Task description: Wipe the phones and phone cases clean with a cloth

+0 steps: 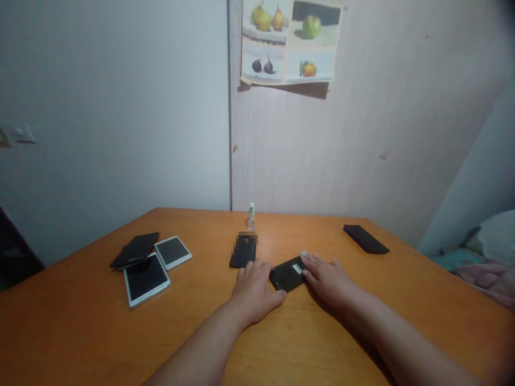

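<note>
A flat black phone-like device with a small white label lies at a slant on the table between my hands. My left hand is at its left end, the thumb at the near corner and the forefinger at the left edge. The fingertips and thumb of my right hand press against its right end. A small whitish thing shows at the right fingertips, too small to make out. Just beyond my left fingers lies another black flat device, partly blurred out.
On the left of the wooden table lie a white-framed tablet, a smaller white-framed tablet and a black case. A small clear bottle stands at the back. A dark flat case lies far right.
</note>
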A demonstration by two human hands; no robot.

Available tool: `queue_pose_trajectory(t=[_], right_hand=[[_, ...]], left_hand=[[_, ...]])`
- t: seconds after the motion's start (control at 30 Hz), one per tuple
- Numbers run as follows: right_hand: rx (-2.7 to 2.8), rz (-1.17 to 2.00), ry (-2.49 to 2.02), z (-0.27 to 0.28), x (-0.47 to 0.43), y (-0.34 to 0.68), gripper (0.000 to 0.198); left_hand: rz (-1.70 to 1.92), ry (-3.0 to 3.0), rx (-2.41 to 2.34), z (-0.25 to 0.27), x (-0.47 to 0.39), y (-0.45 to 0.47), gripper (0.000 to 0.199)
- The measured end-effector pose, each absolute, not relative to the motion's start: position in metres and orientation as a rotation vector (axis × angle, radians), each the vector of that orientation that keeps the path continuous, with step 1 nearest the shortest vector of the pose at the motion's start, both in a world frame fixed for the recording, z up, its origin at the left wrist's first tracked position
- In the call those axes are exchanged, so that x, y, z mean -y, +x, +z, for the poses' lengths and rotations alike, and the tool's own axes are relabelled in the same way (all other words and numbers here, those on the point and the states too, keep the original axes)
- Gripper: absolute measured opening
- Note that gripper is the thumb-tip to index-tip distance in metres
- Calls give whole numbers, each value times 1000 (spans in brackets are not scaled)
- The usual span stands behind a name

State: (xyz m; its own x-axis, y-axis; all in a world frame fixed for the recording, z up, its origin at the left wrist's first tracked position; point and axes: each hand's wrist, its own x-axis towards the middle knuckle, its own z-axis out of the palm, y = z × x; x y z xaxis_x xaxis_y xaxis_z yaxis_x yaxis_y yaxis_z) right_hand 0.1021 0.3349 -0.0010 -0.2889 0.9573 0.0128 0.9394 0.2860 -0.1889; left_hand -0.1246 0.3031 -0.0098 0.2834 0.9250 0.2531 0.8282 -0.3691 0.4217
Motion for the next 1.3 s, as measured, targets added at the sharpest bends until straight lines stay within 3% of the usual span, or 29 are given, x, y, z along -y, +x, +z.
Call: queue_pose_trajectory(t=[0.2,0.43,0.67,1.0,1.3], right_hand=[[2606,365,-1344,-8,-320,92,52],[2373,143,-1675,-17,-343,115,47],[2504,347,-1051,-7,-314,81,35],[1953,-33,-1282,-2,-353,128,33],[1822,262,-1277,-4,-355,113,31]], left_hand=[[705,2343,-1638,-10,-301,-124,55],[688,2418,-1695,-9,-299,-120,53],[632,2542,-1685,-1,-296,-117,42],[720,2518,-1697,3,-295,-116,48],[666,2557,-1682,6,-297,-117,40]])
